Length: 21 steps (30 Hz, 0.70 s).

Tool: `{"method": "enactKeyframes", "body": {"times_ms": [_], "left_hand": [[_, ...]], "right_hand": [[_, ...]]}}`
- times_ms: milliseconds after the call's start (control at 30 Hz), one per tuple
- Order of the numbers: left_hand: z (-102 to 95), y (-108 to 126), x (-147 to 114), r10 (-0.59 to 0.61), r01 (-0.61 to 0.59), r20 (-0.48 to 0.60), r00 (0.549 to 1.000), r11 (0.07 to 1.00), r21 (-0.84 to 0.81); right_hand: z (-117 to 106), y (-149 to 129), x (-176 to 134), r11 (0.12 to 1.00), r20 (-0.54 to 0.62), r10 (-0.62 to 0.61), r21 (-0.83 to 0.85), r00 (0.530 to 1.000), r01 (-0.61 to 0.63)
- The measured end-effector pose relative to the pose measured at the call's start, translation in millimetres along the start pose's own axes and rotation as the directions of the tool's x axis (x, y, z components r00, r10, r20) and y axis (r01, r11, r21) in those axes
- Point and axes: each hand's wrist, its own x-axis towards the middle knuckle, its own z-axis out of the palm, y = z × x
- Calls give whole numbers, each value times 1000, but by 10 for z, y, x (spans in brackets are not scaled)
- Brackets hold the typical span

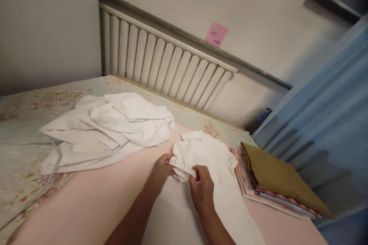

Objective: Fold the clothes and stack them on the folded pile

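At the view's bottom edge, white garment (222,182) incompletely visible.

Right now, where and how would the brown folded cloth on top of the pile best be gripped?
Probably at the near right corner of the brown folded cloth, pinched from the near side: that corner juts past the folded layers beneath, and the blue curtain crowds the far side. The right hand is nearer, but it is pinching the white garment.
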Motion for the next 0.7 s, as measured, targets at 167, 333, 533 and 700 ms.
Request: {"method": "enactKeyframes", "body": {"times_ms": [167, 333, 533, 700], "left_hand": [[6, 19, -10, -38, 43, 36, 999, 990, -136], [-28, -32, 29, -41, 51, 58, 997, 979, -199], [-35, -66, 48, -56, 65, 49, 997, 980, -187], [-37, -71, 45, -117, 119, 28, 993, 986, -115]], "right_hand": [[63, 52, -113, 998, -43, -64, 8, 997, 64], [82, 57, -150, 997, -24, -74, -19, 997, 74], [125, 94, -204, 998, -11, -51, -31, 999, 51], [203, 170, -292, 999, 7, 40, -34, 999, -40]]}}
